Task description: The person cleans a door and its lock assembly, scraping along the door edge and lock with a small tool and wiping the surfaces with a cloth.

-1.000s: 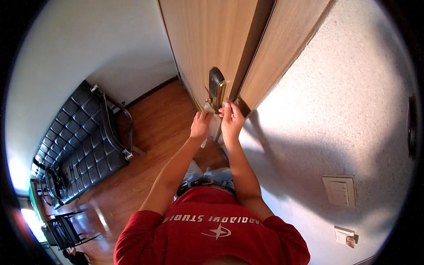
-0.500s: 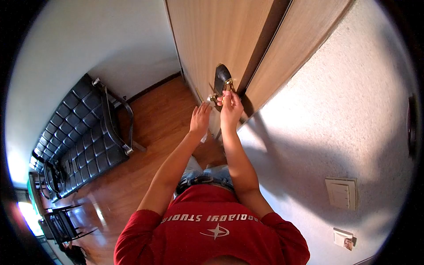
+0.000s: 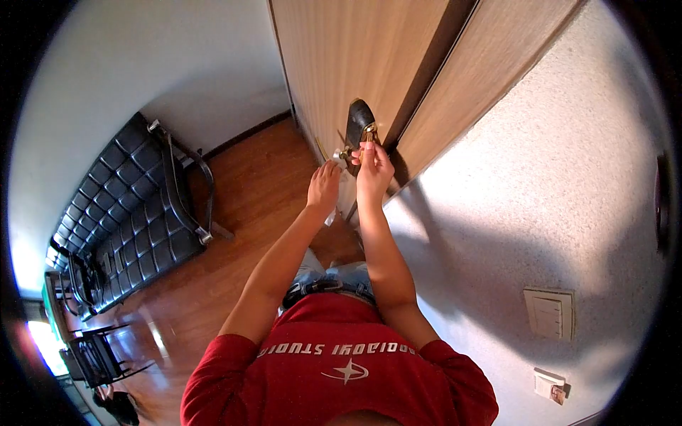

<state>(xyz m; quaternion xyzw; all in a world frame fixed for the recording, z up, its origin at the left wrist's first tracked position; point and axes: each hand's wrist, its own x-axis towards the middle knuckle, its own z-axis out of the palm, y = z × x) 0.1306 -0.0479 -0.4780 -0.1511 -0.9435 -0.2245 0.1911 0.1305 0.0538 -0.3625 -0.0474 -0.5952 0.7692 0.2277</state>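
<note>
A dark lock plate [image 3: 361,113] with a gold-coloured door handle [image 3: 369,133] is fixed to the wooden door [image 3: 348,57]. My right hand [image 3: 374,172] is closed on the handle, its thumb and fingers pinching the gold lever. Just left of it, my left hand [image 3: 324,186] is closed on a thin white wipe [image 3: 339,157]. Part of the wipe rests against a small gold knob [image 3: 344,153] beside the plate, and another bit hangs below the palm. The hand hides much of the wipe.
A black tufted couch [image 3: 135,213] with metal legs stands to the left on the wooden floor [image 3: 245,177]. Right of the door frame is a rough white wall [image 3: 490,206] with a light switch [image 3: 549,314]. A person [image 3: 117,406] shows at the lower left.
My right hand stays on the handle and has shifted up very slightly. The left hand keeps its place with the wipe. The person at the lower left shows more of themselves.
</note>
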